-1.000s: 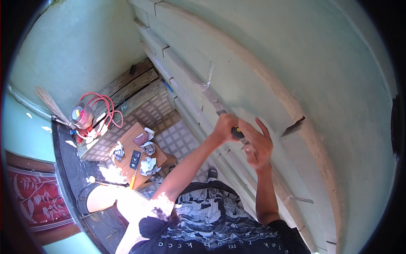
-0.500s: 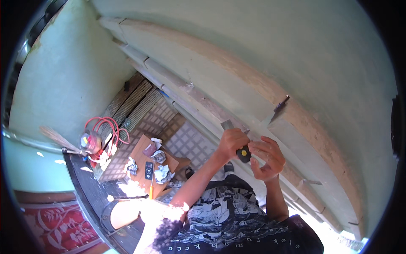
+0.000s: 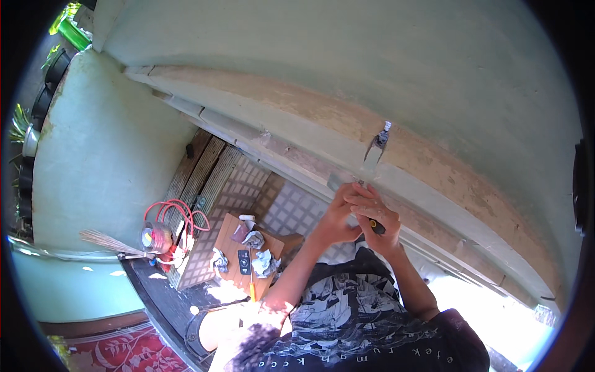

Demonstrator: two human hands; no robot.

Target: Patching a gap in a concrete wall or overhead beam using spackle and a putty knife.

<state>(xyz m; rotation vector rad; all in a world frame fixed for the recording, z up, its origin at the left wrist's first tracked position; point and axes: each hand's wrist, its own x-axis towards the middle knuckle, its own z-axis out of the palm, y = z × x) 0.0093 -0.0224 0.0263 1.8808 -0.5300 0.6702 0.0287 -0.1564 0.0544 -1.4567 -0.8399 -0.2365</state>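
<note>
In the head view, my left hand (image 3: 338, 220) and my right hand (image 3: 381, 223) are together against a pale ledge (image 3: 416, 215) on the wall, both closed on a putty knife. Its black-and-yellow handle (image 3: 376, 226) shows among my fingers, which partly hide it, and its flat metal blade (image 3: 334, 181) points up-left onto the ledge. Just above my hands, a narrow notch (image 3: 378, 146) with dark and whitish material cuts the upper beige ledge (image 3: 465, 180).
Below left stand a wooden stool (image 3: 229, 242) holding crumpled paper (image 3: 265, 263), a black device (image 3: 243, 262) and a yellow-handled tool (image 3: 253, 288), and a slatted bench (image 3: 198, 173) with red hose (image 3: 186, 208). A broom (image 3: 111, 245) leans nearby. Plant pots (image 3: 43, 105) line the far left.
The view has swung, so the ledges lie flatter and more plants show. My right hand has closed over the handle; in earlier frames its fingers were more spread. Both hands remain on the tool.
</note>
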